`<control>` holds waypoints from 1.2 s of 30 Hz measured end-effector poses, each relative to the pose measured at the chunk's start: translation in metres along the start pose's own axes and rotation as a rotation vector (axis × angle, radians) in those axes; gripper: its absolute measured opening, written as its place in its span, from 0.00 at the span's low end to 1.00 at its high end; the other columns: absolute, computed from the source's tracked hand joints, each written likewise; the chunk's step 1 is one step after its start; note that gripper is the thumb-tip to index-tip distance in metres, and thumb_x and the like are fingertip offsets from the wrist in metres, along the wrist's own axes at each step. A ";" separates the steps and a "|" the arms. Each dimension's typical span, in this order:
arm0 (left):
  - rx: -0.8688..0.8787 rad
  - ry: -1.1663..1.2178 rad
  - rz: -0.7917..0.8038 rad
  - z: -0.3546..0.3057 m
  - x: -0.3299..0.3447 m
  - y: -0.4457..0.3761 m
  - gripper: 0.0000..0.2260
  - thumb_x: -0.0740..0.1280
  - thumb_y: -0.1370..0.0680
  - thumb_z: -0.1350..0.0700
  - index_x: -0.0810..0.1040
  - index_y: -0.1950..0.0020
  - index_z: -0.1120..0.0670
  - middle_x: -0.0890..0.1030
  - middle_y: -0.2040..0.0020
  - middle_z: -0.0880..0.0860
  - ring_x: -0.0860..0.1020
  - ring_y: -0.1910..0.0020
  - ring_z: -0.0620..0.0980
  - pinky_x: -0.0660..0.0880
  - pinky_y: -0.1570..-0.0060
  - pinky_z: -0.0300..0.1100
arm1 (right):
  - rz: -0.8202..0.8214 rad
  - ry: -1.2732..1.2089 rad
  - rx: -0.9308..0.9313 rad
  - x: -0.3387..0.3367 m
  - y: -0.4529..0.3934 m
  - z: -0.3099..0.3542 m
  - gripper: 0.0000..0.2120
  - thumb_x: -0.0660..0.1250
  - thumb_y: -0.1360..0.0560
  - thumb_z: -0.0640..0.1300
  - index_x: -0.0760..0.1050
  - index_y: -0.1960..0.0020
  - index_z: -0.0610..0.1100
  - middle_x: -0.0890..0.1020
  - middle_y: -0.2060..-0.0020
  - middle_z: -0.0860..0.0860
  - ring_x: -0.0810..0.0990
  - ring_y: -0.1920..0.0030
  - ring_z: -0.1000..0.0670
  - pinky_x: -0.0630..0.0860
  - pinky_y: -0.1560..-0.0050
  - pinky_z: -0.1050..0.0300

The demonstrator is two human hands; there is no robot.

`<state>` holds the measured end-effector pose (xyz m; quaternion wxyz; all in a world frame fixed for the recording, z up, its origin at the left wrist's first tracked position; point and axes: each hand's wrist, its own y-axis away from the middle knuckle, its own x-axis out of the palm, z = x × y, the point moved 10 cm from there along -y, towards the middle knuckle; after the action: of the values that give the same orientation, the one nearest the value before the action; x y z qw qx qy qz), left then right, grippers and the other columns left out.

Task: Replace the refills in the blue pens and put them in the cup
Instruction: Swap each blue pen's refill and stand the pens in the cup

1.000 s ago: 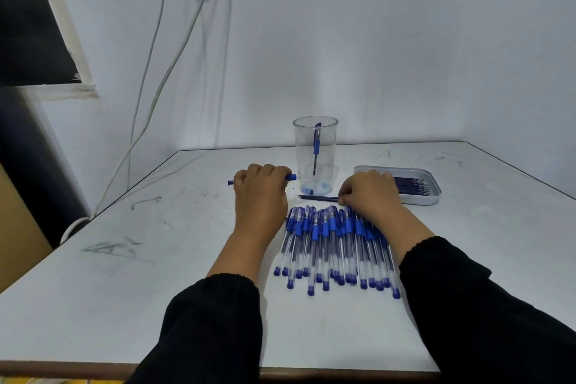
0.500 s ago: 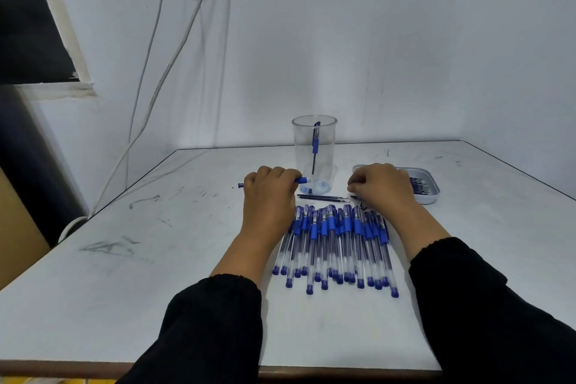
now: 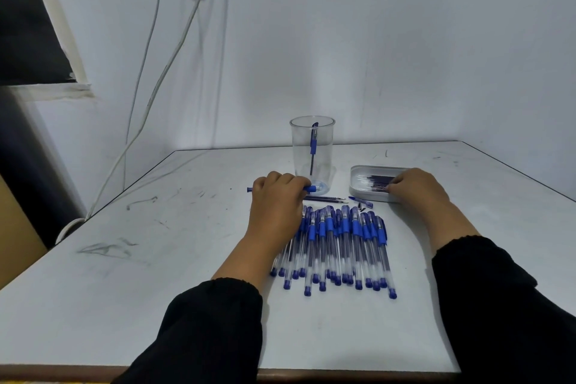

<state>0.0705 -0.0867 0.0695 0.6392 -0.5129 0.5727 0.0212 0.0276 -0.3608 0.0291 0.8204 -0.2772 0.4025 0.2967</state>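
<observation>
My left hand (image 3: 277, 199) is closed around a blue pen barrel (image 3: 312, 188) held sideways in front of the clear cup (image 3: 312, 146), which holds one blue pen upright. My right hand (image 3: 417, 188) rests on the grey tray (image 3: 358, 173) of dark refills (image 3: 372, 181), fingertips on the refills; whether it grips one I cannot tell. Several blue capped pens (image 3: 339, 246) lie in a row between my forearms. Two loose refills (image 3: 325, 199) and a small blue pen tip piece (image 3: 361, 201) lie behind the row.
The white table (image 3: 156, 259) ends in a front edge near my sleeves and meets the wall at the back and right. Cables (image 3: 149, 97) hang down the wall at the left.
My right hand has moved right, from the loose refills near the pen row onto the refill tray. My left hand keeps its hold on the pen barrel near the cup.
</observation>
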 end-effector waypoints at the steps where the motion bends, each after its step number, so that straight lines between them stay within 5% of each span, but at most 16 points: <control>1: -0.001 -0.002 0.004 0.000 0.000 0.000 0.11 0.61 0.20 0.56 0.76 0.39 0.49 0.79 0.44 0.47 0.71 0.42 0.50 0.58 0.40 0.44 | -0.005 0.004 0.006 0.000 0.000 0.000 0.08 0.64 0.30 0.41 0.82 0.57 0.47 0.80 0.53 0.46 0.78 0.54 0.44 0.75 0.53 0.55; 4: -0.005 0.000 0.002 0.001 0.000 0.000 0.11 0.61 0.20 0.56 0.76 0.39 0.49 0.79 0.43 0.47 0.70 0.42 0.50 0.58 0.40 0.44 | 0.005 0.012 0.021 0.002 -0.001 0.000 0.07 0.62 0.31 0.40 0.79 0.61 0.46 0.80 0.56 0.45 0.77 0.55 0.43 0.74 0.53 0.55; 20: -0.018 0.018 0.015 0.002 0.001 0.001 0.12 0.60 0.19 0.56 0.76 0.38 0.49 0.79 0.42 0.47 0.70 0.41 0.49 0.57 0.39 0.44 | 0.030 0.034 0.084 0.002 0.002 -0.002 0.11 0.62 0.30 0.41 0.80 0.50 0.47 0.79 0.49 0.46 0.77 0.52 0.41 0.71 0.51 0.56; 24: -0.016 0.017 0.017 0.002 0.001 0.001 0.11 0.60 0.19 0.56 0.76 0.38 0.49 0.79 0.43 0.46 0.70 0.41 0.49 0.57 0.39 0.44 | 0.054 0.047 0.037 0.004 0.001 0.001 0.10 0.64 0.25 0.51 0.79 0.48 0.48 0.79 0.49 0.48 0.77 0.45 0.44 0.70 0.45 0.53; 32: -0.018 0.017 0.016 0.003 0.001 0.001 0.11 0.60 0.20 0.56 0.76 0.38 0.49 0.79 0.43 0.47 0.70 0.41 0.49 0.58 0.39 0.44 | 0.099 -0.007 -0.003 0.003 0.004 0.007 0.15 0.64 0.23 0.56 0.73 0.63 0.47 0.76 0.62 0.50 0.76 0.52 0.46 0.68 0.48 0.52; 36: -0.020 0.012 0.016 0.003 0.001 0.001 0.12 0.60 0.19 0.56 0.76 0.38 0.49 0.79 0.42 0.47 0.70 0.41 0.49 0.58 0.38 0.44 | 0.031 -0.077 -0.020 -0.005 0.005 0.012 0.12 0.63 0.22 0.56 0.73 0.55 0.48 0.77 0.57 0.50 0.75 0.48 0.45 0.64 0.49 0.53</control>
<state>0.0720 -0.0849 0.0677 0.6305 -0.5147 0.5802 0.0288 0.0274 -0.3505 0.0383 0.8277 -0.2675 0.3718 0.3241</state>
